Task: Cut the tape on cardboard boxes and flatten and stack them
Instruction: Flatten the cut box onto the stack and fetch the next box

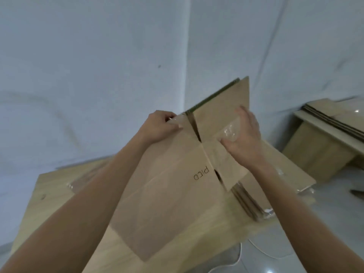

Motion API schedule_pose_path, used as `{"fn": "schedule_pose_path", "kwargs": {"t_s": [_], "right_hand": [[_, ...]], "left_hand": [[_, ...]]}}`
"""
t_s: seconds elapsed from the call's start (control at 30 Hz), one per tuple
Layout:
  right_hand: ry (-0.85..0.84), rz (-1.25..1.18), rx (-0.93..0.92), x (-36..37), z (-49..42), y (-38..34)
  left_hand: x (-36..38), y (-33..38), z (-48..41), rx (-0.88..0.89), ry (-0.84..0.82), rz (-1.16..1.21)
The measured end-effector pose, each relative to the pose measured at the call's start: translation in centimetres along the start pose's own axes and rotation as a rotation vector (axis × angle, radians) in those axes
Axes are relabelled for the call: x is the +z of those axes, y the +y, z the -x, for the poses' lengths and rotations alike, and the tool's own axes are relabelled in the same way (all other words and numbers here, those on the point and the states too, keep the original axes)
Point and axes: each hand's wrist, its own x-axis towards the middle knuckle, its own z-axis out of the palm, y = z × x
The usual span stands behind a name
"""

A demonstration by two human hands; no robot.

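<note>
Here the cardboard box [167, 186], collapsed nearly flat, is held up over the table [197, 241], just in front of a stack of flattened boxes [254, 196]. The left hand [159, 125] has its fingers closed on the top left flap edge; the right hand [243, 134] lies spread over the right flap, fingers curled round a crumpled strip of clear tape [229, 132]. I judge the risk to be in the tape: if it clings to the flap or the fingers, pulling could tear the cardboard face or tug the box out of the left hand's pinch, and a flap springing open would spoil a neat stack. No cutting tool is visible. The box's far side and lower edge are hidden, the stack is blurred, and a second pile [332, 117] on a low bench [323, 142] to the right is cut off by the frame edge.
</note>
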Motion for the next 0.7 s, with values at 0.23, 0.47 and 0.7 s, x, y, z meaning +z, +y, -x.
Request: {"fn": "schedule_pose_path", "kwargs": {"t_s": [0.23,0.47,0.7], "right_hand": [[-0.351,0.567,-0.284,-9.6,-5.0,0.8],[-0.328,0.382,-0.203,-12.3,-8.5,4.8],[-0.168,0.212,-0.022,-12.8,-11.4,12.0]], "left_hand": [[6.7,11.7,-2.3,0.273,-0.174,-0.282],[10.7,12.9,-6.2,0.525,0.145,-0.588],[17.7,5.3,-6.5,0.399,0.453,-0.212]]}}
